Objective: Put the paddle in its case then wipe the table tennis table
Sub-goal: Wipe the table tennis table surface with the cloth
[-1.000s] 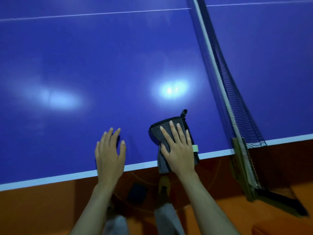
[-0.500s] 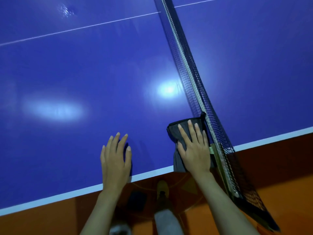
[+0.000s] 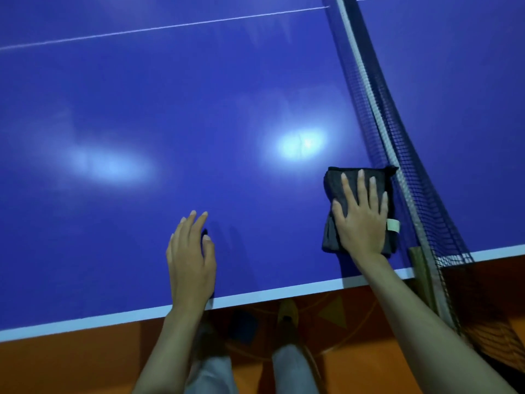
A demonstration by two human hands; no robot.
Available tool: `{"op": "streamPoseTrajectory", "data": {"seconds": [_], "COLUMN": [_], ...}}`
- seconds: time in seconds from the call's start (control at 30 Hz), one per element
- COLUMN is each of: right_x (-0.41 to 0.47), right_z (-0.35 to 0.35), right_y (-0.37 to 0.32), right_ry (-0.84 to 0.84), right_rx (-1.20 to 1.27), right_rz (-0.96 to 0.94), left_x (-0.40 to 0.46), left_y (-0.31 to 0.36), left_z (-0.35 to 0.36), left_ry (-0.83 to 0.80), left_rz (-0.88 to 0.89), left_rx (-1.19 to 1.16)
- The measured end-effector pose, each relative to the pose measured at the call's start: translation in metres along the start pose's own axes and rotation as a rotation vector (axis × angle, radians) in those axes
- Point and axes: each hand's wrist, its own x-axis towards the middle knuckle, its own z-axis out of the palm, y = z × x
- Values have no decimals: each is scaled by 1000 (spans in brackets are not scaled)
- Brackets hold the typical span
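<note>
Folded dark grey cloth (image 3: pixel 335 191) lay under the right hand (image 3: pixel 362 220), whose flat, spread fingers pressed it onto the blue table tennis table (image 3: pixel 170 109), beside the black net (image 3: pixel 397 155). Left hand (image 3: pixel 190 260) rested open on the table, well left of the cloth, holding nothing.

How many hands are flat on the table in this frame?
2. The left hand rests open on the blue table near its white front edge. The right hand presses a dark folded cloth flat beside the net.
</note>
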Motion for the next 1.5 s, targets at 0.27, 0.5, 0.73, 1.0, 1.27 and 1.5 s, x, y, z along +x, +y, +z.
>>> {"op": "streamPoseTrajectory", "data": {"seconds": [0.27, 0.5, 0.73, 1.0, 1.27, 1.5], "right_x": [-33, -78, -120, -79, -25, 21], "right_z": [20, 39, 53, 62, 62, 49], "right_y": [-148, -308, -441, -509, -485, -370], "right_ry": [-13, -32, -82, -65, -55, -64], "right_rx": [-21, -8, 21, 49, 125, 100], "right_rz": [-54, -107, -178, -280, -410, -372], "left_x": [22, 44, 57, 75, 103, 116], "left_y": [-81, -152, -202, -219, -188, -123], "left_z": [-63, -120, -173, -204, -177, -115], "left_ry": [35, 71, 84, 72, 46, 48], "left_rz": [-83, -118, -139, -119, -56, -6], "left_rx": [-16, -33, -32, 11, 42, 74]}}
